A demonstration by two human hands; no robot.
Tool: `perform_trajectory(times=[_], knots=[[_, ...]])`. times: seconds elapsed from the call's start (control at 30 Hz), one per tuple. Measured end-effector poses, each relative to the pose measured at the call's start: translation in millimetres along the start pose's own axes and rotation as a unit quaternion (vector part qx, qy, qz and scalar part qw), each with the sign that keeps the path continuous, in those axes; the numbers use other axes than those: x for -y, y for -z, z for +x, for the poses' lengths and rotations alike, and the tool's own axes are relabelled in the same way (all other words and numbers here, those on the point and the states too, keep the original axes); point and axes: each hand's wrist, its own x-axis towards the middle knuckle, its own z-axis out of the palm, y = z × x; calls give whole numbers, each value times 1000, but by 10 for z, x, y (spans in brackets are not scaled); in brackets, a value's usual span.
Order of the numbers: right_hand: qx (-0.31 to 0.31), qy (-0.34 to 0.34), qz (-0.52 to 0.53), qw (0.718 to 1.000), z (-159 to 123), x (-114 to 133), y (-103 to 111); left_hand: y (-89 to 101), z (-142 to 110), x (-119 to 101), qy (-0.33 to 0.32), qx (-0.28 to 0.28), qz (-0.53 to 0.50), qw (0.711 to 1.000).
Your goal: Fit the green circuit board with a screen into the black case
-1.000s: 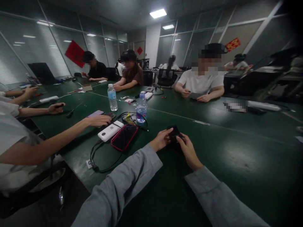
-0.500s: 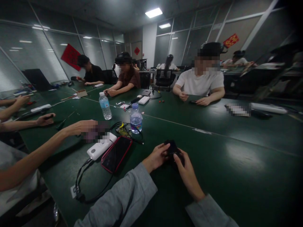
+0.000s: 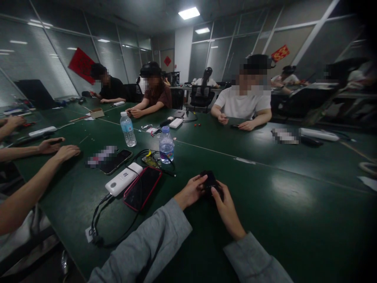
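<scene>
My left hand (image 3: 191, 191) and my right hand (image 3: 225, 208) both grip a small black object (image 3: 209, 180) just above the green table (image 3: 282, 188). Fingers of both hands curl round its sides, so its shape is partly hidden. Grey sleeves cover both my forearms. Left of my hands lie a phone in a red case (image 3: 142, 188) and a white power bank (image 3: 123, 179) with a black cable (image 3: 100, 220).
Two water bottles (image 3: 166, 144) (image 3: 128, 129) stand beyond the phone. A neighbour's arm (image 3: 35, 181) rests on the table at left, beside another dark phone (image 3: 116, 161). Several people sit round the far side; one in a white shirt (image 3: 243, 103) faces me.
The neighbour's hand has pulled back left from the phones by the power bank. My hands keep holding the black object; the view shifted slightly.
</scene>
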Motion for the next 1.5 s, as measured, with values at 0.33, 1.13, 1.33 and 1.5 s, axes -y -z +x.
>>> perform_trajectory(times=[0.33, 1.13, 1.33, 1.5], knots=[[-8, 9, 33, 999, 51, -31, -5, 11, -6, -1, -8, -7, -8, 1000], [-56, 166, -73, 982, -42, 28, -61, -58, -54, -29, -1, -35, 16, 999], [-58, 198, -117, 971, -55, 3, -75, 21, -19, 18, -11, -24, 39, 999], [-61, 193, -120, 972, -47, -7, -79, 57, -18, 46, -49, -24, 68, 996]])
